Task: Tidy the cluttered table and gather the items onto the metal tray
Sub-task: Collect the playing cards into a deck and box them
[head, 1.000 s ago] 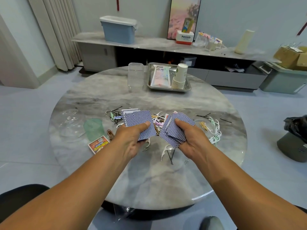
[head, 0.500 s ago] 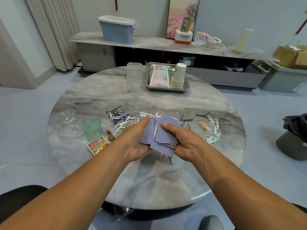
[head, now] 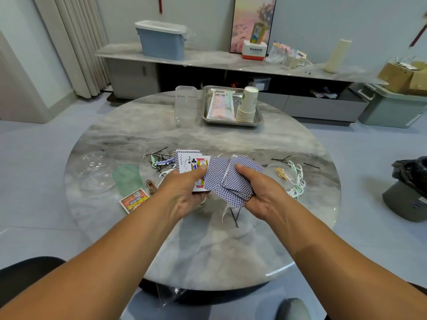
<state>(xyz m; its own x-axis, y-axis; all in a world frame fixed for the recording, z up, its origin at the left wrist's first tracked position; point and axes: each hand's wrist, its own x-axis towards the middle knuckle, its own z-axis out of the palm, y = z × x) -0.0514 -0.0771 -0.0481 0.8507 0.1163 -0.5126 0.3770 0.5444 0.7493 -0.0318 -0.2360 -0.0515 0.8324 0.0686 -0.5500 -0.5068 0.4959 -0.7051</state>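
Observation:
Both hands hold playing cards over the middle of the round marble table (head: 208, 255). My left hand (head: 184, 192) grips a few cards turned face up, a joker and a jack of clubs (head: 188, 161) showing above the thumb. My right hand (head: 261, 192) grips a messy fan of blue-backed cards (head: 228, 179), thumb on top. The two bunches touch in the middle. The metal tray (head: 255, 122) stands at the table's far edge, holding a stack of paper cups (head: 247, 103) and a flat white packet (head: 220, 102).
Black hairpins and paper clips (head: 159, 155) lie left of the cards, white floss picks (head: 297, 179) to the right. A green cup (head: 127, 179), a card box (head: 134, 200), a brown clip (head: 150, 186) and a clear lid (head: 93, 172) sit on the left. A clear box (head: 186, 102) stands beside the tray.
The two bunches of cards came together from apart. My left hand has turned its cards face up, so the joker and jack now show.

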